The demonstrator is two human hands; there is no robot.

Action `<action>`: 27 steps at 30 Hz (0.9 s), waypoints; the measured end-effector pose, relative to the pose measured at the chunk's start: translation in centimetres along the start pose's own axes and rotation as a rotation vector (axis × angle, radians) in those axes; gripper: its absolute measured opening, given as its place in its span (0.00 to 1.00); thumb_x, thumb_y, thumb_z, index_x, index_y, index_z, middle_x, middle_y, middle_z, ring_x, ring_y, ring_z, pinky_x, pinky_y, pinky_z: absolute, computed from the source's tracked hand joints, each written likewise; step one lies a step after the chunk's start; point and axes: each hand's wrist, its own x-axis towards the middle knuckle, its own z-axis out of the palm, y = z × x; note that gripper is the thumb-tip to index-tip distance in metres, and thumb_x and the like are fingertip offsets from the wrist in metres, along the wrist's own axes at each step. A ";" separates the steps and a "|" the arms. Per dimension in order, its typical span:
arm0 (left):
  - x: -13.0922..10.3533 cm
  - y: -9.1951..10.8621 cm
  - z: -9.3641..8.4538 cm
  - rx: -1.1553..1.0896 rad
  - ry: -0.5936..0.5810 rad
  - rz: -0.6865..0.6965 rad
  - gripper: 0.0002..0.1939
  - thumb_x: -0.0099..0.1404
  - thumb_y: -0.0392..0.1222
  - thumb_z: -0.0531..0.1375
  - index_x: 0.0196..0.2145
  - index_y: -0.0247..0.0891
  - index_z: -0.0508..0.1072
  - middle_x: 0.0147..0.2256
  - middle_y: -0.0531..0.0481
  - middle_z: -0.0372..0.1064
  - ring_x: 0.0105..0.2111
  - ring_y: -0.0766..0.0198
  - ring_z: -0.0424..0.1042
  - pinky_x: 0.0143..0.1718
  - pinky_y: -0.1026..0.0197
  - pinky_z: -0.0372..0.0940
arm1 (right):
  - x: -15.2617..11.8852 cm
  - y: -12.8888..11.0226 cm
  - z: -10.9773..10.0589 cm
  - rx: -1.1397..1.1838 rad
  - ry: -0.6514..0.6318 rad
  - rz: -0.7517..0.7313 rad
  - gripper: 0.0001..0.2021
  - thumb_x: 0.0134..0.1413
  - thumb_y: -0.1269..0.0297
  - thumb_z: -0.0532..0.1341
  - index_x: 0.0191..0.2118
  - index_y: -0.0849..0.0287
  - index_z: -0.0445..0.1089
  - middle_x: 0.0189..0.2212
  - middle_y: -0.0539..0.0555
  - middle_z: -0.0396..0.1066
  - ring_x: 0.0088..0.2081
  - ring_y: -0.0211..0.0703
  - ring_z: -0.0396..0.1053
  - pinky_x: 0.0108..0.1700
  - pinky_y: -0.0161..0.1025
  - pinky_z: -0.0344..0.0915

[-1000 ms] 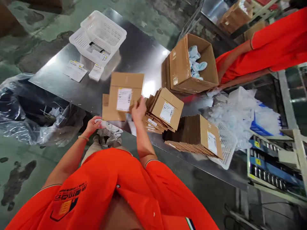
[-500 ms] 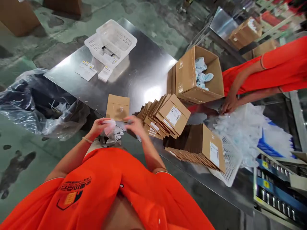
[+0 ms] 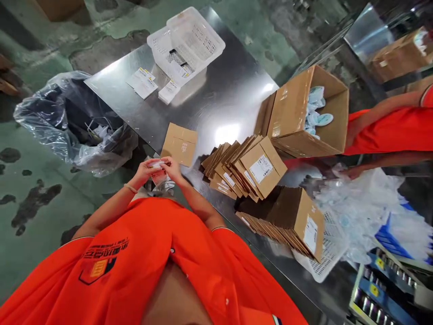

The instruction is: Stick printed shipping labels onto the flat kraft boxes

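My left hand (image 3: 145, 173) and my right hand (image 3: 172, 168) meet just off the table's near edge, fingers pinched together. Between them is a small, thin sheet with white and pinkish parts (image 3: 158, 175), perhaps a label; its print is too small to read. Just beyond my hands, a flat piece of brown cardboard (image 3: 179, 143) lies on the metal table. To the right of it leans a stack of folded cartons (image 3: 260, 164) with white labels. Crumpled paper scraps show below my hands.
A white plastic basket (image 3: 216, 47) stands at the table's far end, near white label stacks (image 3: 169, 91). A plastic-lined bin (image 3: 72, 155) is at left. At right are an open carton (image 3: 294, 110), more folded cartons (image 3: 313, 228), bagged items (image 3: 358, 203) and a co-worker's arms.
My right hand has moved left from beside the cardboard to join my left hand at the small sheet. The view has shifted, and the co-worker's hands have moved apart.
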 end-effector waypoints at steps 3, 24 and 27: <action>0.4 -0.1 0.1 0.097 0.007 -0.008 0.39 0.30 0.55 0.84 0.40 0.34 0.84 0.36 0.43 0.83 0.35 0.54 0.79 0.46 0.52 0.74 | 0.1 0.3 -0.5 0.011 0.002 0.046 0.05 0.46 0.69 0.70 0.32 0.57 0.77 0.30 0.49 0.77 0.35 0.44 0.74 0.45 0.41 0.74; 2.4 -7.9 3.3 0.138 -0.102 -0.446 0.23 0.41 0.42 0.83 0.32 0.30 0.82 0.38 0.32 0.84 0.43 0.42 0.84 0.49 0.49 0.78 | 12.1 -0.2 -10.2 -0.537 0.465 0.002 0.05 0.55 0.71 0.65 0.29 0.58 0.73 0.46 0.57 0.71 0.51 0.48 0.68 0.59 0.44 0.65; 2.9 -9.1 3.4 0.170 -0.102 -0.462 0.18 0.48 0.43 0.81 0.31 0.31 0.82 0.37 0.32 0.84 0.43 0.46 0.84 0.50 0.51 0.76 | 13.0 0.4 -10.1 -0.616 0.430 0.034 0.04 0.58 0.70 0.64 0.32 0.59 0.75 0.49 0.59 0.71 0.55 0.50 0.66 0.60 0.45 0.64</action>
